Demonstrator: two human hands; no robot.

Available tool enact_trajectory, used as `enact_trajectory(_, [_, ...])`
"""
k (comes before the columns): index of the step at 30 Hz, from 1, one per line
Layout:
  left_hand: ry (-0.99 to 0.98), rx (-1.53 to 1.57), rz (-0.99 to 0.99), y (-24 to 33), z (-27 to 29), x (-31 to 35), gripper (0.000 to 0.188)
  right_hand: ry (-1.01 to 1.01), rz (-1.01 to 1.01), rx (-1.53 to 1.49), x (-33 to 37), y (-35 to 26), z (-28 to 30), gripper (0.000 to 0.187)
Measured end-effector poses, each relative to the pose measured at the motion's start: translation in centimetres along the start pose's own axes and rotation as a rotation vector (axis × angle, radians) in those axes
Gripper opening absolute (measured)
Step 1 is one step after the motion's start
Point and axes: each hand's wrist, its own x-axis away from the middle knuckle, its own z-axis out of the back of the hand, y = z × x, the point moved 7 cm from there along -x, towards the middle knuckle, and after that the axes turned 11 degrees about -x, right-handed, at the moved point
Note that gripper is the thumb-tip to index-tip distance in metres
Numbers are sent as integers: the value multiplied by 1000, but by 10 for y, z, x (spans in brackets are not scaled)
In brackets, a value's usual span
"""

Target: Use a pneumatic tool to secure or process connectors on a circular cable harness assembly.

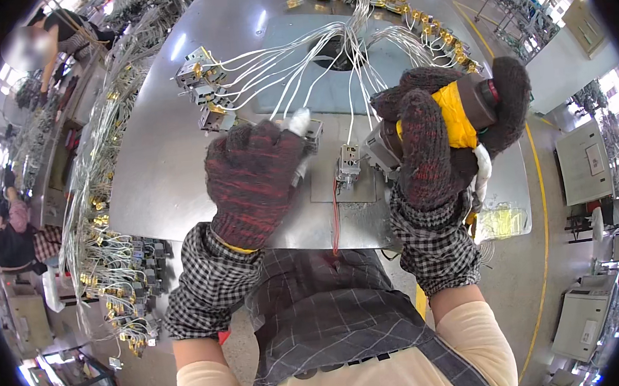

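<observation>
My left hand, in a dark red-and-black knit glove with a white-wrapped thumb tip, curls over a small metal block; its fingertips are hidden. White wires run into that grip. My right hand, gloved alike, wraps round a dark power driver with yellow tape on its body and a red ring at its back end. The driver's grey front end points left and down. Between the hands, a metal terminal block sits on a plate with white wires above and red wires below.
A metal worktable has a round hole where the white wires gather. Wired blocks stand at left; yellow terminals line the far right. Bundled harnesses hang along the left edge. Clear tape covers the right corner. Other people work at far left.
</observation>
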Motion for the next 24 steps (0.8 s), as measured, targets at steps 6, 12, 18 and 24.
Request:
enact_trajectory(6, [-74, 56, -172, 10, -12, -15, 74, 28, -29, -5, 0, 1, 1, 72])
enact_trajectory(12, [-372, 1132, 315, -7, -33, 6, 61, 105, -99, -99, -3, 2, 2, 71])
enact_trajectory(18, [-243, 1097, 200, 38, -28, -23, 62, 190, 27, 62, -16, -6, 28, 55])
enact_trajectory(24, [-474, 975, 202, 27, -44, -19, 66, 320, 32, -176, -16, -3, 32, 74])
